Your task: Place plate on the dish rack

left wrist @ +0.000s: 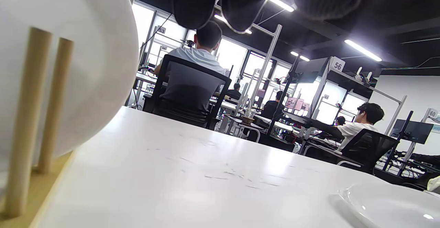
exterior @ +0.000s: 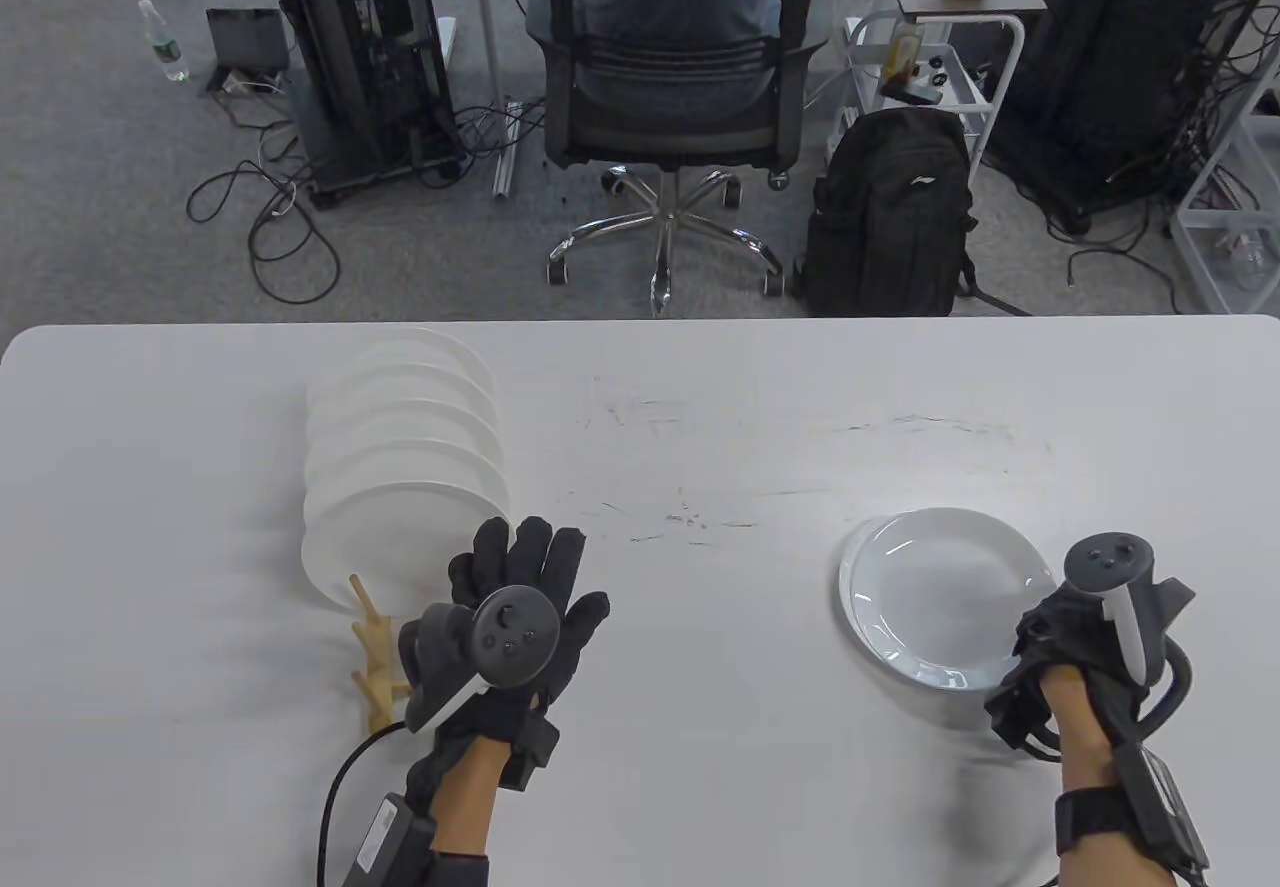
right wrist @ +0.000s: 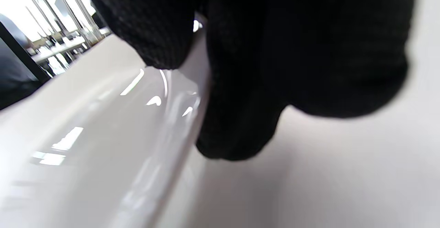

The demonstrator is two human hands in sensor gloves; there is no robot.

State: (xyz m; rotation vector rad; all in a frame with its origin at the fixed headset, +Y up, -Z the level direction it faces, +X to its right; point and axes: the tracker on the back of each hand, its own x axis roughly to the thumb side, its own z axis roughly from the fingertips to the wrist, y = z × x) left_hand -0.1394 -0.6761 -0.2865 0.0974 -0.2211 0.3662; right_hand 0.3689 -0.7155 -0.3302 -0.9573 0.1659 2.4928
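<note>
Fingers of the right hand (exterior: 1085, 652) curl over the near rim of the plate (exterior: 935, 592), which lies flat on the table (exterior: 700, 777). Dish rack (exterior: 380, 672) stands well to its left, beside the spread, empty left hand (exterior: 515, 617).

Table view: high above the near edge of the table (exterior: 700, 407), looking down and outward to the office floor beyond. Left wrist view: low, just over the table top, facing across it past rack pegs (left wrist: 27, 118) close by. Right wrist view: pressed close against the plate (right wrist: 86, 145) rim. Shared by all: white table, plate.
</note>
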